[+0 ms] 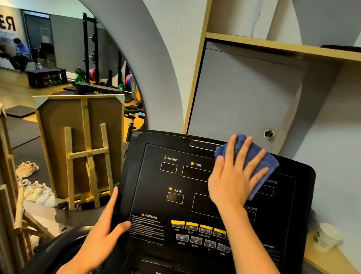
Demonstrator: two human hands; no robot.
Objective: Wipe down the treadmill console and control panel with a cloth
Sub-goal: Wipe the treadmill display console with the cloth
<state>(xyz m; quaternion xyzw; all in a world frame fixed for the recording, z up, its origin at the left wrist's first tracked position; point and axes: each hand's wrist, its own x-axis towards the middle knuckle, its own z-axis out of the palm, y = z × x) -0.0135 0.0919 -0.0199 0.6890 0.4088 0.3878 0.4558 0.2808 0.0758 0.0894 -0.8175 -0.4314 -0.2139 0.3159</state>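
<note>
The black treadmill console (pixel 150 179) fills the centre of the head view, with INCLINE, TIME and PULSE readouts and a row of yellow and grey buttons (pixel 198 228) lower down. My right hand (pixel 232 176) lies flat, fingers spread, pressing a folded blue cloth (pixel 264 158) against the console's upper right part, over the top edge and the display beside TIME. My left hand (pixel 104 231) grips the console's lower left edge, thumb on the face next to the CAUTION label.
A white paper cup (pixel 327 237) stands on a wooden ledge (pixel 338 271) just right of the console. Wooden shelves (pixel 308 49) and a grey cabinet door are behind it. To the left are a large arched mirror, a wooden easel (pixel 86 152) and several shoes (pixel 34 189).
</note>
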